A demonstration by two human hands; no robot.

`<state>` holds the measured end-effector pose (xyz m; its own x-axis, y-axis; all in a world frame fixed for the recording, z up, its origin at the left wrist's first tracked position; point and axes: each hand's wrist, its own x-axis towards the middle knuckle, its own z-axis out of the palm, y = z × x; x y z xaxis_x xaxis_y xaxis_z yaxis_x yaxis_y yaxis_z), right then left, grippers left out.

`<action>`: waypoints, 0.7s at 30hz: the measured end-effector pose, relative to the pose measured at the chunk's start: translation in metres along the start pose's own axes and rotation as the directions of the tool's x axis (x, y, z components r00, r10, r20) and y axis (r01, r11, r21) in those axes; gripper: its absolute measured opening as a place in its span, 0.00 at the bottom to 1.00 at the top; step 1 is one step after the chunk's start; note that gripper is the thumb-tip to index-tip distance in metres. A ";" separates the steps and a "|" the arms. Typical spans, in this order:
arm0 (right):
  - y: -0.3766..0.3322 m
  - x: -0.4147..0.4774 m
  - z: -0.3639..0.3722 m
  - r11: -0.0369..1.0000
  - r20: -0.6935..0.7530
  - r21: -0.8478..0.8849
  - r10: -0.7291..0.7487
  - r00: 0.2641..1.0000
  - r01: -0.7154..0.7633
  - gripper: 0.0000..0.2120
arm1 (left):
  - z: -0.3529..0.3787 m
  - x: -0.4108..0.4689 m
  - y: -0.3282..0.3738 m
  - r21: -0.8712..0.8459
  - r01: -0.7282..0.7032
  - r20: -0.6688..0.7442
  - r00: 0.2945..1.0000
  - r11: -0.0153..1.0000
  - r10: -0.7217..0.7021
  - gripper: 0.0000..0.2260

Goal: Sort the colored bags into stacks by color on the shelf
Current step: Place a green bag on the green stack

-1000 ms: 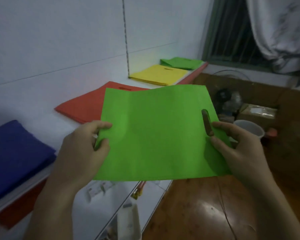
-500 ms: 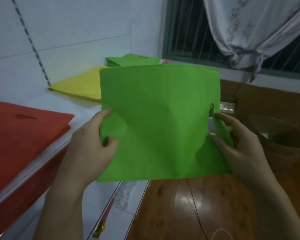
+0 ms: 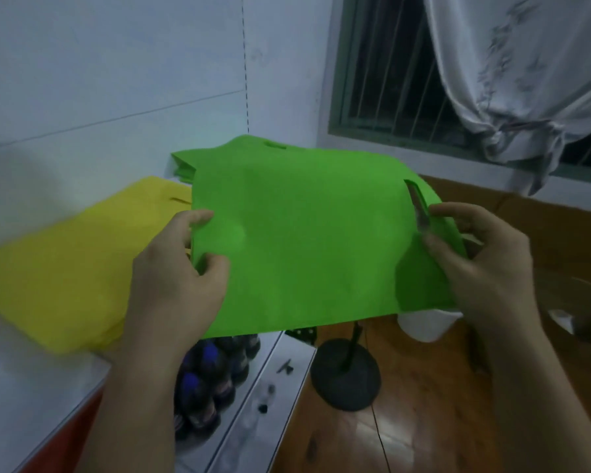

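Observation:
I hold a flat green bag (image 3: 304,240) out in front of me with both hands. My left hand (image 3: 174,278) pinches its left edge, thumb on top. My right hand (image 3: 475,264) pinches its right edge beside the handle slot. The bag hangs above the front edge of the white shelf (image 3: 31,370). Just behind it lies the green stack (image 3: 239,148) at the shelf's far end, mostly hidden by the held bag. The yellow stack (image 3: 65,261) lies on the shelf to the left, partly under my left hand.
A wall backs the shelf, and a barred window (image 3: 389,80) with a knotted curtain (image 3: 526,80) is at the right. Below stand dark bottles (image 3: 212,377) on a lower shelf, a black round stand base (image 3: 347,377) and a white cup (image 3: 427,324) on the wooden floor.
The view has swung right along the shelf: the red stack has left the frame and the yellow stack is now at my left. The green bag has come close to the green stack and tilted flatter.

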<state>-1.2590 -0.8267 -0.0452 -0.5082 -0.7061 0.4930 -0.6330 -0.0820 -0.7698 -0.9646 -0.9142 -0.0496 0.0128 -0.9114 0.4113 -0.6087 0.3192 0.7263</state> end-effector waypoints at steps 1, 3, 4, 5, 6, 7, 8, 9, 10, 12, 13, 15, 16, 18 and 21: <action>0.008 0.018 0.011 1.000 0.001 0.015 -0.006 1.000 0.006 0.16 | 0.010 0.009 -0.001 0.004 0.027 -0.033 0.999 1.000 -0.026 0.19; 0.028 0.055 0.033 0.999 0.047 0.043 -0.007 0.999 0.005 0.17 | 0.029 0.027 -0.002 0.009 0.070 -0.081 0.994 0.997 -0.069 0.18; 0.037 0.074 0.044 0.999 0.082 0.046 -0.011 0.997 0.007 0.17 | 0.038 0.035 -0.001 0.018 0.083 -0.104 0.991 0.996 -0.081 0.17; 0.045 0.095 0.057 0.999 0.122 0.046 -0.021 0.992 0.015 0.17 | 0.048 0.045 0.000 0.036 0.091 -0.128 0.988 0.995 -0.085 0.17; 0.052 0.115 0.071 0.998 0.164 0.051 -0.044 0.985 0.036 0.17 | 0.057 0.056 0.001 0.062 0.096 -0.151 0.985 0.993 -0.086 0.17; 0.058 0.136 0.085 0.996 0.202 0.059 -0.073 0.977 0.062 0.18 | 0.066 0.067 0.000 0.095 0.101 -0.175 0.981 0.990 -0.083 0.17; 0.064 0.158 0.100 0.994 0.236 0.071 -0.103 0.966 0.088 0.19 | 0.076 0.078 0.000 0.134 0.108 -0.199 0.977 0.985 -0.081 0.18; 0.069 0.179 0.115 0.990 0.274 0.082 -0.130 0.953 0.112 0.20 | 0.086 0.089 0.000 0.171 0.127 -0.222 0.971 0.977 -0.087 0.19; 0.074 0.199 0.129 0.986 0.311 0.097 -0.158 0.937 0.134 0.21 | 0.094 0.098 0.001 0.195 0.149 -0.246 0.964 0.969 -0.099 0.19; 0.085 0.242 0.157 0.975 0.354 0.134 -0.215 0.910 0.179 0.23 | 0.110 0.118 0.004 0.225 0.196 -0.284 0.950 0.955 -0.128 0.20; 0.090 0.259 0.169 0.969 0.366 0.139 -0.243 0.898 0.205 0.24 | 0.115 0.126 0.005 0.241 0.220 -0.293 0.945 0.945 -0.145 0.20; 0.098 0.297 0.195 0.957 0.400 0.154 -0.288 0.870 0.246 0.23 | 0.129 0.146 0.008 0.275 0.274 -0.318 0.930 0.921 -0.182 0.21; 0.100 0.313 0.207 0.953 0.404 0.164 -0.301 0.864 0.255 0.22 | 0.136 0.155 0.009 0.290 0.299 -0.331 0.923 0.909 -0.198 0.21; 0.105 0.344 0.231 0.951 0.412 0.171 -0.308 0.858 0.260 0.20 | 0.150 0.172 0.009 0.322 0.345 -0.363 0.905 0.882 -0.221 0.22; 0.114 0.374 0.261 0.951 0.449 0.162 -0.307 0.839 0.262 0.18 | 0.169 0.192 0.005 0.387 0.367 -0.382 0.899 0.846 -0.215 0.22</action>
<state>-1.3688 -1.2841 -0.0541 0.0307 -0.8833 0.4679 -0.6410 -0.3766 -0.6688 -1.0992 -1.1318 -0.0605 0.4457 -0.7884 0.4240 -0.8173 -0.1652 0.5520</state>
